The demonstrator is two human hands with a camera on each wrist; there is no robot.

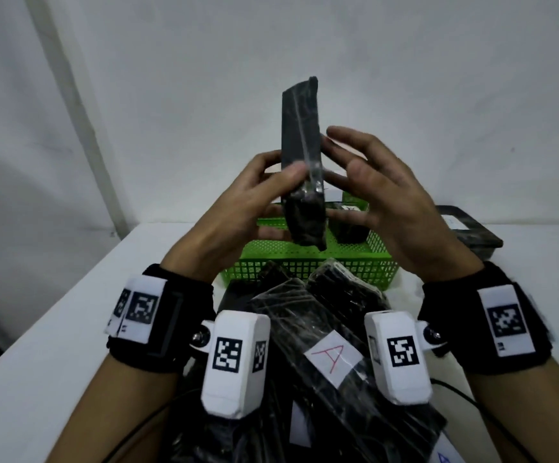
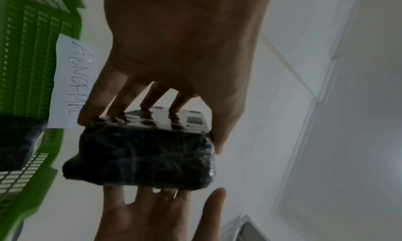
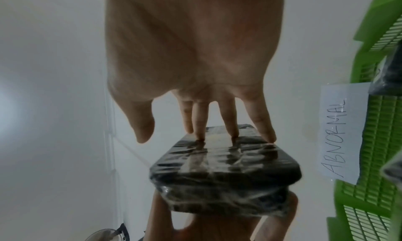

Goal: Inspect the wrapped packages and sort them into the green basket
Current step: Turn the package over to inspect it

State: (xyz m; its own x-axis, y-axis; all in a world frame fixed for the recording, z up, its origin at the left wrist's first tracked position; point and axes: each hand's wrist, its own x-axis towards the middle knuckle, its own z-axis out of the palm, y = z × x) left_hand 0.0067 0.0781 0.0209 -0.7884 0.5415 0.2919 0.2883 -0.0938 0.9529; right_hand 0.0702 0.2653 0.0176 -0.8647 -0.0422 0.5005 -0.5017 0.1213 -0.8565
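Green basket [image 1: 305,259] behind black package pile [image 1: 321,329], white ABNORMAL label [image 3: 341,133] on basket

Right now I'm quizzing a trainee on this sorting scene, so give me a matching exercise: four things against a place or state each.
Things:
1. held package
2. green basket
3. ABNORMAL label
4. package marked A

Places or states:
a. lying in the near pile
b. fixed to the basket
c. upright between both hands
d. on the table behind the pile

Pairs: 1-c, 2-d, 3-b, 4-a
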